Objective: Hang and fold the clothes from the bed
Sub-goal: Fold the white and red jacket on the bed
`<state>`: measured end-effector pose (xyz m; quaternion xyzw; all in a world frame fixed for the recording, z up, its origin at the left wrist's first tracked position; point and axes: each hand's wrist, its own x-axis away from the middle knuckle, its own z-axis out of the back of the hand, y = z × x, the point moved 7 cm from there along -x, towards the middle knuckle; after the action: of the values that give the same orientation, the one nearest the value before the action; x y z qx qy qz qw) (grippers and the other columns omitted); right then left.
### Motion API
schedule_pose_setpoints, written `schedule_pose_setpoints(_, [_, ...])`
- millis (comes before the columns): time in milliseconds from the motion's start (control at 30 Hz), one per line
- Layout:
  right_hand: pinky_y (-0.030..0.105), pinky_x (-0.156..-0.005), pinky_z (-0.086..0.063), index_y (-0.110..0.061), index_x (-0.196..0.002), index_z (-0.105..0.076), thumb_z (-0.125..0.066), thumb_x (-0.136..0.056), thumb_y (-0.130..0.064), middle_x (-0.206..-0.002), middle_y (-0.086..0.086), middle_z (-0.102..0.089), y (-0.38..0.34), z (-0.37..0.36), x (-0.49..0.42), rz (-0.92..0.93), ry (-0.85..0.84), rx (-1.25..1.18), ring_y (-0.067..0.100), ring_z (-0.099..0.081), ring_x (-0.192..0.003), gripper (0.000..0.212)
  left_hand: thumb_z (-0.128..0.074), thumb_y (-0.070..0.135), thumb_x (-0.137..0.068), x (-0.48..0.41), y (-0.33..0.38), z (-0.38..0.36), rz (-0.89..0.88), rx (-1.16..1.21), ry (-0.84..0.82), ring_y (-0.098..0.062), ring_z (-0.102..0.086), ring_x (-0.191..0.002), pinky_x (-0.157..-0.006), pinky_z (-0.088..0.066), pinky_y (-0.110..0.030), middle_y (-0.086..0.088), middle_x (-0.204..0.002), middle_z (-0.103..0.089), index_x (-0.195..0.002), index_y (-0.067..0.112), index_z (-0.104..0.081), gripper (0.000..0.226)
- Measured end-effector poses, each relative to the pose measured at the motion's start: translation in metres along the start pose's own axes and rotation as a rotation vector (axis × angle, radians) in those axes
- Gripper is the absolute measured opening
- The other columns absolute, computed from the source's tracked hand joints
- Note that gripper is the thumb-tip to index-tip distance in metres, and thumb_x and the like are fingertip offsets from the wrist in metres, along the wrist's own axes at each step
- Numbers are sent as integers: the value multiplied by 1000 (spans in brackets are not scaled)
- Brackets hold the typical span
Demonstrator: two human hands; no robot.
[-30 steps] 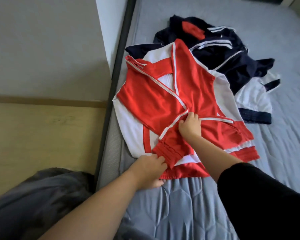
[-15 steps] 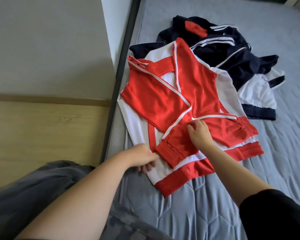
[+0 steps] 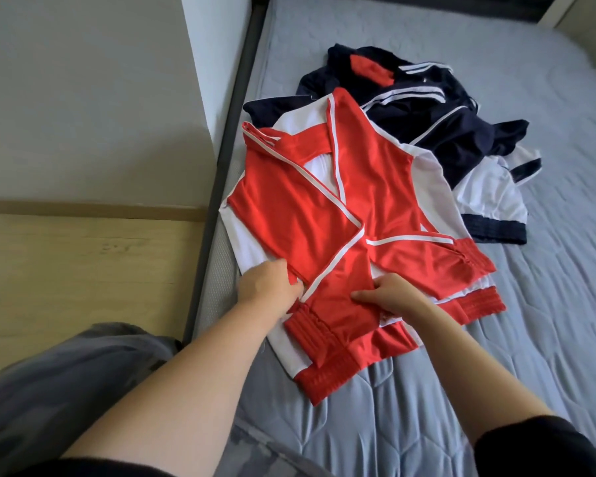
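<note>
- Forearms: both are seen entering from the lower edge. A black sleeve (image 3: 547, 445) is worn on the right arm, and a grey trouser leg (image 3: 66, 390) is seen at the lower left.
- Left hand (image 3: 267, 285): the grip is closed on the left side of the red and white jacket (image 3: 341, 201), where the folded sleeve meets the white body panel. The fingertips are partly hidden by the cloth.
- Right hand (image 3: 391, 297): the fingers are bent with the knuckles up. The grip is clamped on the red cloth of the lower sleeve, with the thumb laid out leftward on it.
- Red and white jacket: it is laid flat on the bed (image 3: 513, 339), near the left edge. Both sleeves are folded across the front and crossed. The red ribbed hem is turned toward the person.
- Navy jacket (image 3: 455, 125): it is heaped just beyond the red one, touching it and partly covered by its far edge. White stripes and a red patch are shown.
- Surroundings: a dark bed frame (image 3: 222, 160) is run along the left of the mattress. A wooden floor (image 3: 76, 270) and a pale wall (image 3: 83, 98) are seen beside it.
</note>
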<state>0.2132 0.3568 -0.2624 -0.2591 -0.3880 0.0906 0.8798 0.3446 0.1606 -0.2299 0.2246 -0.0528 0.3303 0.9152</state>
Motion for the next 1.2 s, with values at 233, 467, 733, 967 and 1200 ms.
schedule_pose_setpoints(233, [34,-79,-52,-3,-93,-67,-61,-91,-28,-87,12,-68,0,-11,-10,-58,38,-753,25,-64,-81,25,-61,49,-85,10,18,-42,-72,170,-286,-22,-62,-87,-75,-49,-31,-2,-93,-65,-91,16,-65,34])
schedule_pose_setpoints(467, [35,-76,-53,-5,-98,-70,-44,-96,-33,-89,11,-72,-26,-26,-5,-74,-335,-1096,23,-70,-81,38,-64,9,-88,10,3,-53,200,952,-545,-26,-65,-103,-96,-48,-33,-11,-108,-70,-106,10,-68,19])
schedule_pose_setpoints(733, [28,-48,-28,-17,-53,-41,-72,-81,-20,-50,-1,-39,-34,13,-6,238,496,-282,13,-34,-48,42,-54,-9,-87,15,2,-58,227,1027,-675,-17,-66,-78,-67,-56,-24,-5,-90,-69,-103,13,-66,30])
schedule_pose_setpoints(967, [37,-87,-45,-1,-100,-62,-47,-91,-58,-100,19,-60,-16,-15,-20,-135,42,-764,30,-60,-88,59,-53,27,-95,9,2,-63,74,610,-568,-21,-64,-97,-91,-50,-30,-6,-106,-68,-117,6,-64,33])
schedule_pose_setpoints(1200, [39,-84,-52,-5,-108,-65,-63,-90,-28,-110,14,-69,-16,-31,-10,-205,-224,-829,25,-65,-97,29,-44,26,-99,5,-4,-59,126,630,-472,-27,-61,-96,-85,-46,-31,-12,-103,-65,-118,3,-61,34])
